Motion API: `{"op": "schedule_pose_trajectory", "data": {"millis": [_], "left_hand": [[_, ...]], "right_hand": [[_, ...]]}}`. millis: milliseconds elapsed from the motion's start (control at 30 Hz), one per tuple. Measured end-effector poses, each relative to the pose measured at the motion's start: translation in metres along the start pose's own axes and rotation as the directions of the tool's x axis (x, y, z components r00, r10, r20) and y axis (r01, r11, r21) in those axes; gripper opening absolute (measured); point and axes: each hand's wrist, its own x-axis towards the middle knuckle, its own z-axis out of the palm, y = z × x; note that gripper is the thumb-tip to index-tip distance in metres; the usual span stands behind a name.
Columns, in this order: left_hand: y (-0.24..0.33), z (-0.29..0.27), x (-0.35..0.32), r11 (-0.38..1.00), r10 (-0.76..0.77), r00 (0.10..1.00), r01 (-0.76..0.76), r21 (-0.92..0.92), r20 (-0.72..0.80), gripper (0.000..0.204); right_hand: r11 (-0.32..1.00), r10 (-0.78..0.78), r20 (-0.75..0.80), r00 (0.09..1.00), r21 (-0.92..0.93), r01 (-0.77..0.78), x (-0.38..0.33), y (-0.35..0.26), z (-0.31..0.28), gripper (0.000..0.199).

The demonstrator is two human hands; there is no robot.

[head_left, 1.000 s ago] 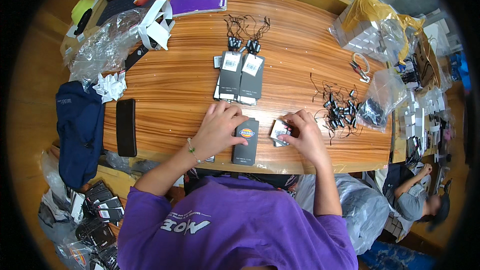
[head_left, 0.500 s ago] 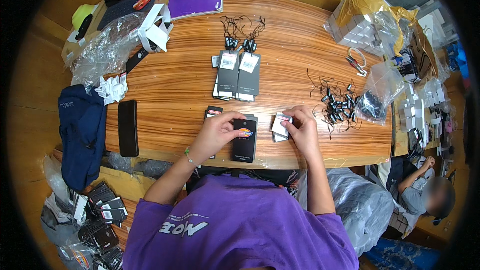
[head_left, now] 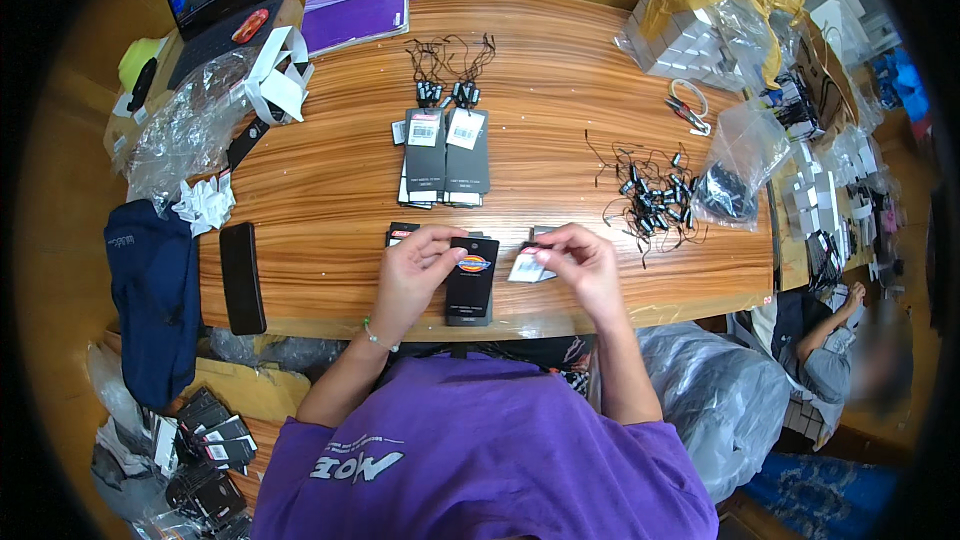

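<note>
Spanning room's middle, glossy striped wood table [head_left: 330,190]. Flat black card tag [head_left: 472,280] near front edge; left hand [head_left: 415,275] fingers pinch its corner. Beside tag, right hand [head_left: 580,265] fingers clamp small white label [head_left: 527,267].

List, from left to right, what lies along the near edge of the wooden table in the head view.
black phone → left hand → black hang tag → small white tag → right hand → tangle of black string loops
</note>
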Motion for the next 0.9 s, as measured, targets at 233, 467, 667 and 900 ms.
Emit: {"op": "schedule_pose_trajectory", "data": {"millis": [233, 467, 667, 900], "left_hand": [[0.003, 0.025, -0.002, 0.998, -0.006, 1.000, 0.008, -0.066, 0.024, 0.024], [-0.002, 0.010, 0.001, 0.996, 0.063, 0.997, -0.065, -0.060, -0.038, 0.024], [0.003, 0.021, 0.000, 0.994, -0.009, 0.999, 0.015, -0.111, 0.053, 0.025], [0.003, 0.026, -0.008, 0.997, -0.053, 0.993, 0.058, -0.046, 0.101, 0.025]], "right_hand": [[0.863, -0.383, -0.104, 0.918, -0.394, 0.315, -0.003, -0.005, 0.029, 0.016], [0.577, -0.234, -0.322, 0.918, -0.805, -0.135, -0.016, 0.001, -0.098, 0.008], [0.532, -0.342, -0.454, 0.823, -0.815, -0.229, -0.012, 0.016, -0.127, 0.012], [0.653, -0.356, -0.460, 0.813, -0.745, -0.136, -0.004, 0.035, -0.136, 0.012]]}}
